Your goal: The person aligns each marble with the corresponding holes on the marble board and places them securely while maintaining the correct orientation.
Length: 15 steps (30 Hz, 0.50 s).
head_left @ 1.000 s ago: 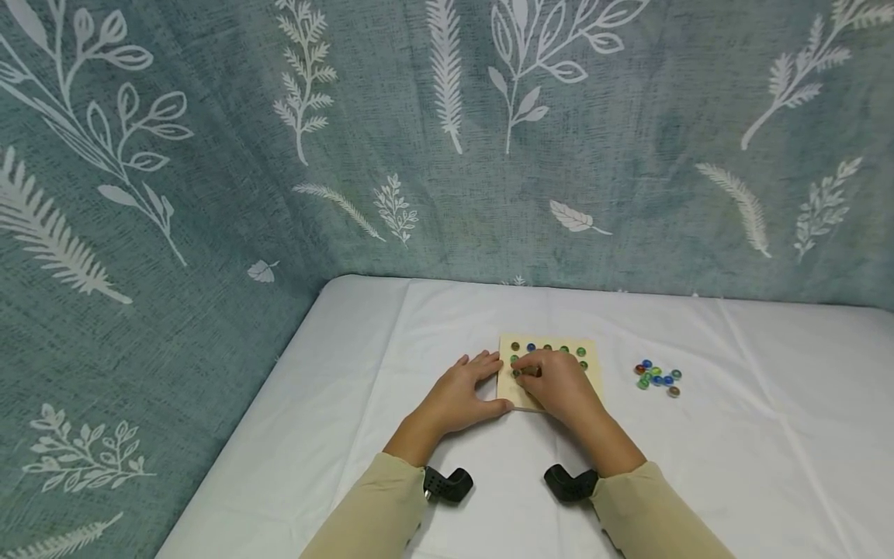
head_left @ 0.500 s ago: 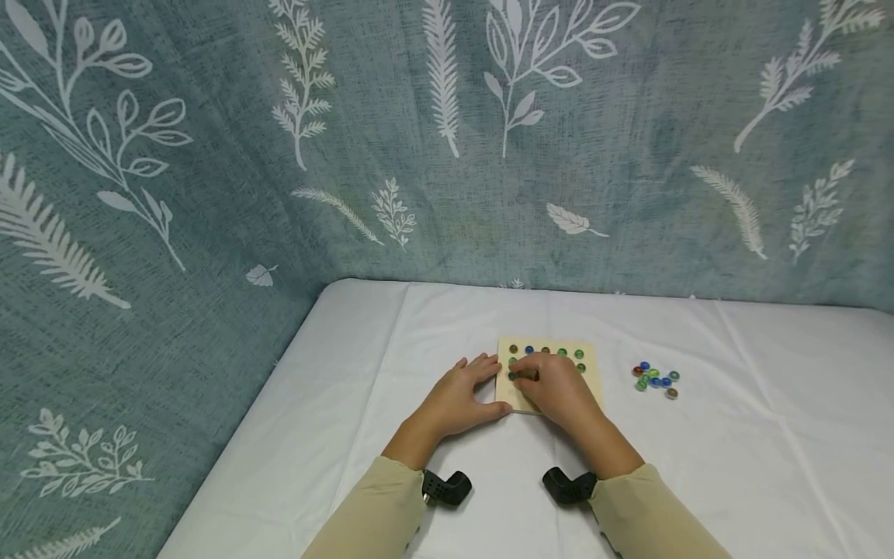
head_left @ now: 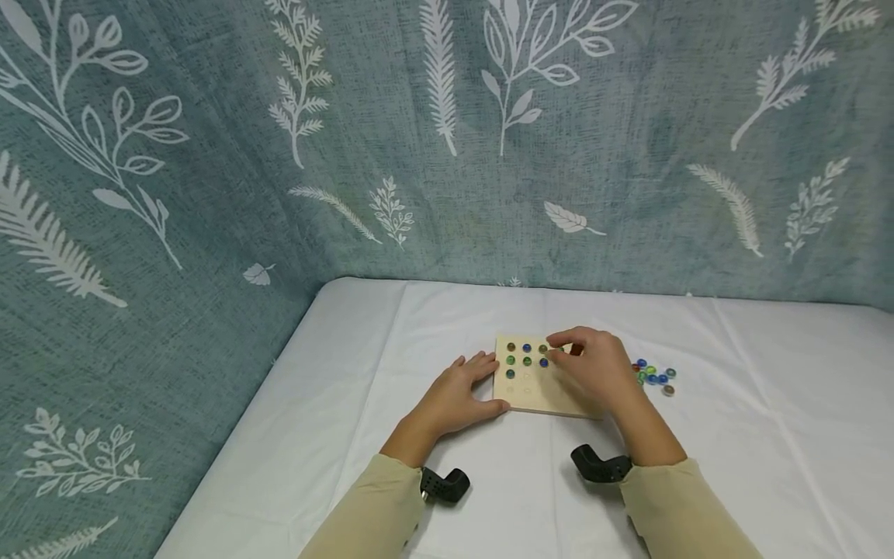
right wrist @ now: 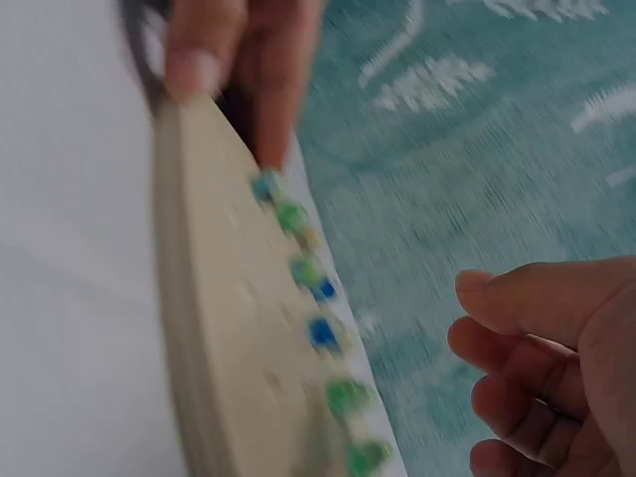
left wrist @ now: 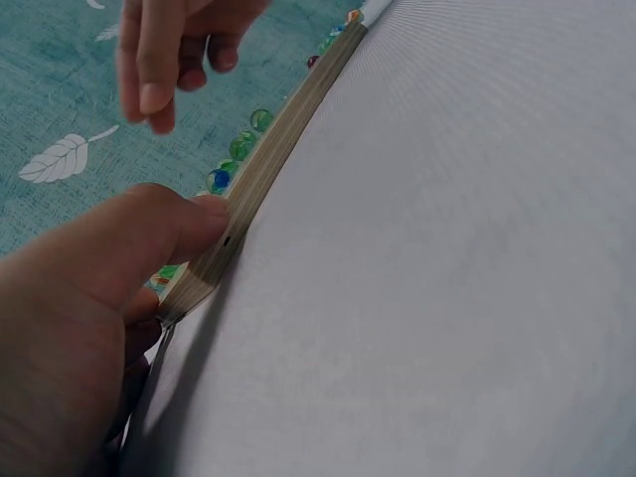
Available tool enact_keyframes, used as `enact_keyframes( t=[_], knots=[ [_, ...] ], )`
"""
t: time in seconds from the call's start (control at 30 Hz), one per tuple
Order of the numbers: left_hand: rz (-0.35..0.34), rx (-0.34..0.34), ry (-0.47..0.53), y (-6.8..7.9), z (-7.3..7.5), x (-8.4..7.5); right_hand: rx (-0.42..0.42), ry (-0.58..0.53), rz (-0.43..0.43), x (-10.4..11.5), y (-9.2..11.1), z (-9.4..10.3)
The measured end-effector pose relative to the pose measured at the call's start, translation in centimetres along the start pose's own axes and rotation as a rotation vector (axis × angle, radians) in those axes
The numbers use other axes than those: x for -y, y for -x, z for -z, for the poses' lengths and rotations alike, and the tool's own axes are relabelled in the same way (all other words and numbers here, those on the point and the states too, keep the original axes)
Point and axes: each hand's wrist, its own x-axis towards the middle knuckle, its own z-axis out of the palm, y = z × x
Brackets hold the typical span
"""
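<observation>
A pale wooden board point(head_left: 538, 397) with rows of holes lies on the white-covered table. Glass marbles sit in its back two rows, and one teal marble point(head_left: 511, 374) sits at the left of the third row. My left hand point(head_left: 457, 396) rests against the board's near-left corner, thumb on the front edge point(left wrist: 260, 184) and fingers along the left side. My right hand point(head_left: 594, 365) hovers over the board's right part, hiding some marbles. Nothing shows between its thumb and fingers point(right wrist: 502, 298).
Right of the board lies a loose group of marbles point(head_left: 653, 379), blue, green, red and brown, partly behind my right hand. The white tablecloth point(head_left: 761, 435) spreads around. A teal leaf-patterned curtain point(head_left: 447, 194) hangs behind and to the left.
My right hand has let go of the teal marble in the third row and moved right, uncovering the board's left and middle holes. My left hand stays in place.
</observation>
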Motion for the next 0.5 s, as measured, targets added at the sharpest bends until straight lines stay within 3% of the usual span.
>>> enact_keyframes(
  t=[0.27,0.5],
  knots=[
    [0.009,0.0,-0.008,0.1,-0.1,0.0,0.02,0.042,-0.205,-4.4,0.0,4.4],
    [0.005,-0.002,0.011,0.0,0.0,-0.2,0.06,0.037,-0.335,-7.8,0.2,5.4]
  ],
)
